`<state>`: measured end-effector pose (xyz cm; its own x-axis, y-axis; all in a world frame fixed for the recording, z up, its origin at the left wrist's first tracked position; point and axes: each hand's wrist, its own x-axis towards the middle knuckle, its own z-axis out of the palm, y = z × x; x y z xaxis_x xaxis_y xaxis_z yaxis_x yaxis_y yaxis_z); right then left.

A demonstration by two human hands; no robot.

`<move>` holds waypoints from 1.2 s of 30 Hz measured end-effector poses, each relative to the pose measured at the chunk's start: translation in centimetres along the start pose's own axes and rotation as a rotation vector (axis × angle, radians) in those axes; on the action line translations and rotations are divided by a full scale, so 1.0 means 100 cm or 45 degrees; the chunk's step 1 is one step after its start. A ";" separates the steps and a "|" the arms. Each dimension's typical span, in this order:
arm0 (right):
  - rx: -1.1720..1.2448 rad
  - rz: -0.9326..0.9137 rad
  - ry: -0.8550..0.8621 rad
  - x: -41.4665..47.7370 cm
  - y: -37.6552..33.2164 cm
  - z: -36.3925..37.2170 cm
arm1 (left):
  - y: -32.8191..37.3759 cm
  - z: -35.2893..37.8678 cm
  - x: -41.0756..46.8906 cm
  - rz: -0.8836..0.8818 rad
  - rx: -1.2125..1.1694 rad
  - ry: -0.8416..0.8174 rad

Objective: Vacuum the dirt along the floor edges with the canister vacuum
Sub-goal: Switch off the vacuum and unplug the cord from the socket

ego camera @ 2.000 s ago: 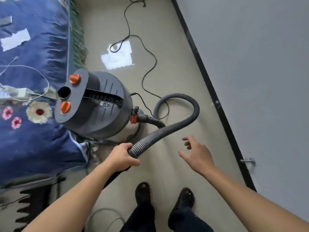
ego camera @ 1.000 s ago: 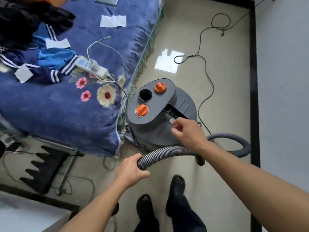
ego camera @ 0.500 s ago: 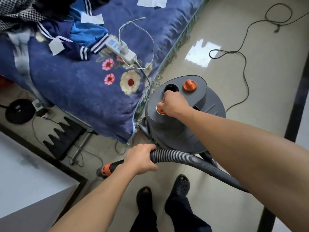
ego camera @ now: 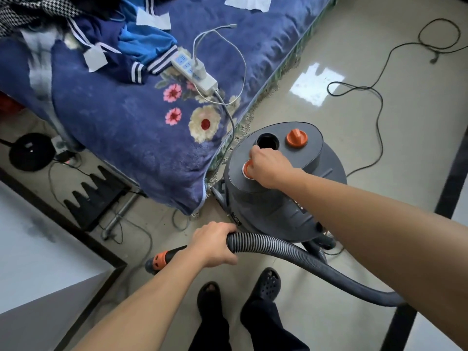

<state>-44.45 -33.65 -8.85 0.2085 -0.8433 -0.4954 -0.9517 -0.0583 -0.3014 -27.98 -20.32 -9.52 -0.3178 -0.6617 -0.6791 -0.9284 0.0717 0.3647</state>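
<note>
A dark grey canister vacuum [ego camera: 276, 206] stands on the beige floor beside the bed corner. Its lid carries two orange knobs; the far knob [ego camera: 296, 138] is free. My right hand [ego camera: 268, 168] covers the near orange knob [ego camera: 246, 169], fingers curled round it. My left hand [ego camera: 215, 243] grips the ribbed grey hose [ego camera: 283, 249] near its end, where a black tube with an orange collar [ego camera: 162, 258] points down left toward the floor. The hose loops right behind my right forearm.
A bed with a blue flowered blanket [ego camera: 141, 127] fills the upper left; a power strip [ego camera: 195, 72] and clothes lie on it. The vacuum's black cord [ego camera: 379, 105] snakes over the floor at right. Black skirting [ego camera: 88, 239] edges the wall at left. My feet [ego camera: 240, 290] stand below.
My right hand moved from the open air to the vacuum's lid and closed on the near orange knob. My view swung left. My left hand kept its grip on the hose.
</note>
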 end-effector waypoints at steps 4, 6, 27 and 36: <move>-0.043 -0.006 0.138 -0.008 0.002 0.006 | -0.001 -0.002 0.002 0.016 0.029 0.005; -0.073 -0.033 0.165 -0.008 0.003 0.010 | -0.003 -0.002 0.005 0.025 0.037 0.002; 0.152 0.243 0.471 0.003 0.098 -0.058 | -0.001 -0.006 0.020 0.065 0.070 -0.014; 0.024 0.242 0.267 0.025 0.098 -0.055 | 0.013 -0.002 0.026 0.073 0.066 -0.044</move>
<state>-54.52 -39.22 -8.60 -0.0265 -0.9304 -0.3656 -0.9645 0.1199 -0.2354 -29.96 -22.11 -10.67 -0.3763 -0.6291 -0.6802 -0.9169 0.1476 0.3707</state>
